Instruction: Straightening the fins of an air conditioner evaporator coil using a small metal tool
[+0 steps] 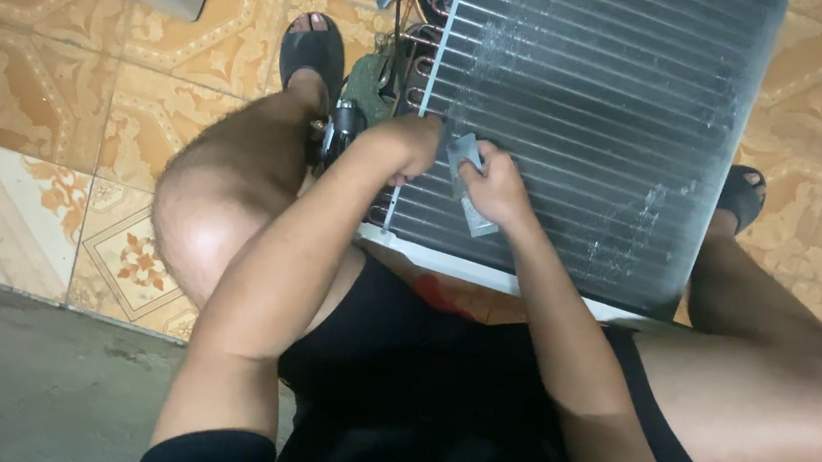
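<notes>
The right hand (498, 184) is closed around a small grey metal plate (468, 181), fingers curled over its upper end while the lower end sticks out below the palm and lies flat on the finned coil (603, 119). The plate is thin, dull silver and roughly oblong, with its upper corner showing between thumb and fingers. The left hand (407, 145) is bunched into a loose fist just beside it, knuckles resting on the left edge of the coil; whether it grips anything cannot be told.

The coil is a wide dark panel of fine fins crossed by straight silver tubes, with pale scuffed patches near the top and toward the lower right. Copper tube bends (428, 37) line its left side, and a white frame (488, 269) runs along its near edge. It lies over the person's lap, between bare knees.

Both forearms reach forward from the body, elbows bent, wrists meeting over the coil's left part. Sandals (312, 51) stand on the patterned tile floor (63, 87).
</notes>
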